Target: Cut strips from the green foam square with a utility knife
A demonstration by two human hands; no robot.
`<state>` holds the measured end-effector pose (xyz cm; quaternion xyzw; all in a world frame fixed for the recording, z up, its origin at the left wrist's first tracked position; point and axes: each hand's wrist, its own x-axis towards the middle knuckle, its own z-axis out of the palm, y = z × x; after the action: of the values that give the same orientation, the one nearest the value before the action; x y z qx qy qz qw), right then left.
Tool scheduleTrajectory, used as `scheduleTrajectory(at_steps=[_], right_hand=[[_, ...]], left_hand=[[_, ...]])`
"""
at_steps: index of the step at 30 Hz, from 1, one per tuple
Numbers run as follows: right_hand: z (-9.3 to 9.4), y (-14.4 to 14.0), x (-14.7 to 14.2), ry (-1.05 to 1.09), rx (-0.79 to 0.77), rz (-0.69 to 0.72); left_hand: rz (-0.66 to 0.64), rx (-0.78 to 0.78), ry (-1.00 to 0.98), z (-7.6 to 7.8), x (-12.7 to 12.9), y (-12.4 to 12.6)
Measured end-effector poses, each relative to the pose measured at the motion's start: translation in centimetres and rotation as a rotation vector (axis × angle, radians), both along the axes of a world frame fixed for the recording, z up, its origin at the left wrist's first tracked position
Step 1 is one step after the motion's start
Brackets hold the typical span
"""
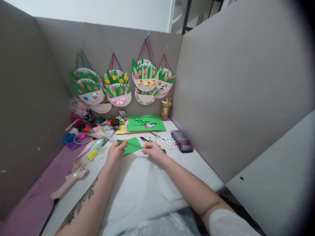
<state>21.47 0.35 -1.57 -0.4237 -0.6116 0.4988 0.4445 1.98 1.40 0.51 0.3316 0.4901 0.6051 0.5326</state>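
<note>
A piece of green paper (133,147) is held up between my two hands, over the white table. My left hand (118,150) is closed on its left edge, thumb on top. At the paper's right corner, my right hand (153,150) pinches it between thumb and fingers. A darker strip or fold crosses the paper's upper part; which of the two I cannot tell. Just behind my right hand lie a black and yellow utility knife (145,140) and white-handled scissors (165,141), partly hidden by that hand.
Green sheets (159,124) with cut strips lie at the back. A pink glue gun (71,182) rests at the left, near piled craft supplies (92,136). A phone (182,141) lies right; a lidded cup (165,109) stands in the corner. Paper-plate crafts (119,98) hang on the grey partition.
</note>
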Motion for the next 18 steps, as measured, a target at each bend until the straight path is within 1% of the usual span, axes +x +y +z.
scheduleTrajectory(at_steps=[4,6,7,8,9,11,12,14,15,18], right_hand=[[-0.7,0.5,0.2,-0.011,-0.016,0.015],[-1.1,0.8,0.3,0.012,-0.010,-0.004],[-1.2,0.8,0.3,0.031,-0.001,-0.018],[-1.2,0.9,0.2,0.049,0.010,-0.029],[-1.2,0.8,0.1,0.060,0.020,-0.032],[-1.0,0.6,-0.1,0.045,0.039,-0.017],[-0.8,0.4,-0.2,0.025,0.043,-0.003],[-0.5,0.1,-0.3,-0.007,0.041,0.015],[-0.4,0.0,-0.3,-0.013,0.035,0.019],[-0.4,0.2,0.1,-0.004,0.010,0.010]], left_hand=[[0.107,0.053,-0.183,1.0,-2.8,1.2],[0.175,0.080,-0.194,0.9,-3.2,1.4],[0.182,0.094,-0.162,0.6,-3.0,1.3],[0.167,0.091,-0.099,0.2,-2.4,1.1],[0.095,0.079,-0.009,-0.2,-1.6,0.7],[-0.134,0.046,0.191,-1.2,0.5,-0.2],[-0.169,0.043,0.269,-1.6,1.5,-0.7],[-0.179,0.030,0.338,-2.0,2.9,-1.4],[-0.185,0.017,0.337,-1.9,3.2,-1.6],[-0.155,-0.018,0.221,-1.0,2.1,-1.3]])
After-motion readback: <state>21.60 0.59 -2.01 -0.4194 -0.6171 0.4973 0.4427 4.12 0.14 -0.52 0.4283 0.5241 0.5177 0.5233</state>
